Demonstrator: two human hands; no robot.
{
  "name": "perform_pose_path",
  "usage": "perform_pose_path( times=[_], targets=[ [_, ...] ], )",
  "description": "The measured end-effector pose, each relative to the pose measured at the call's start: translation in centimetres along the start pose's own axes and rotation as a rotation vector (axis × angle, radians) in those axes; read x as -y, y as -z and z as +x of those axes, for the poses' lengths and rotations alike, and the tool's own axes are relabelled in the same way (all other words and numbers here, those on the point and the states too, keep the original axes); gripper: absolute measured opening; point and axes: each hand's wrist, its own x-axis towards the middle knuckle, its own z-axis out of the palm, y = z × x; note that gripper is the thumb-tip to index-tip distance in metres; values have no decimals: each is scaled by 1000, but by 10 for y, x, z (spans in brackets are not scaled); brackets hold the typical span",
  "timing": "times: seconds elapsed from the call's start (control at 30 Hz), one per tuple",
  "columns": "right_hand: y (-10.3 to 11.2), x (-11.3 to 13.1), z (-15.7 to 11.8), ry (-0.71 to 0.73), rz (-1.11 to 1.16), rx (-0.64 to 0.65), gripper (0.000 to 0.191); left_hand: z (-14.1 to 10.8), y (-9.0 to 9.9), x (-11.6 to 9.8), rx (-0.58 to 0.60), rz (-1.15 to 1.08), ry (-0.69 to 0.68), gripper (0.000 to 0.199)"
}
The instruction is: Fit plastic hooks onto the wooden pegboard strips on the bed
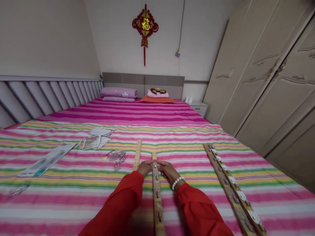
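Note:
A narrow wooden strip (157, 203) lies lengthwise in front of me on the striped bedspread. Several small metal hooks (157, 193) on clear backings run along it. Near its far end, a clear-backed hook (155, 166) sits between my hands. My left hand (145, 167) pinches at its left side, fingers closed. From the right, my right hand (167, 170), with a white bead bracelet at the wrist, also closes thumb and fingers on it. The fingertips nearly meet and partly hide the hook. Beside my left hand lies a second wooden strip (137, 154) with rows of holes.
To the left lie a pile of clear hooks (118, 155), flat plastic packets (95, 139), a long clear package (49, 159) and scissors (19, 189). Two strips with hooks (233, 193) lie at right. Beyond are folded bedding (119, 92), a bed rail (49, 95) and a wardrobe (258, 72).

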Motion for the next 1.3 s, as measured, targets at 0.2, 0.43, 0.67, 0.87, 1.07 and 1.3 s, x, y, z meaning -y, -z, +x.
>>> perform_pose_path(
  times=[0.2,0.43,0.67,0.87,1.07,1.3],
  targets=[
    [1,-2,-4,30,85,4,43,-19,-7,-14,37,-23,7,50],
    [4,-1,-9,67,188,24,62,-48,44,-29,-118,51,-113,53],
    [3,-3,-10,84,203,-25,75,-85,137,-10,-641,758,-458,38],
    [2,-3,-11,75,196,-53,78,-88,135,-4,-616,1097,-457,33],
    [2,-4,-11,65,197,-72,79,-93,130,-16,-518,1240,-267,31],
    [2,-3,-11,43,186,-77,80,-88,129,-24,-476,1297,-179,35]
  ],
)
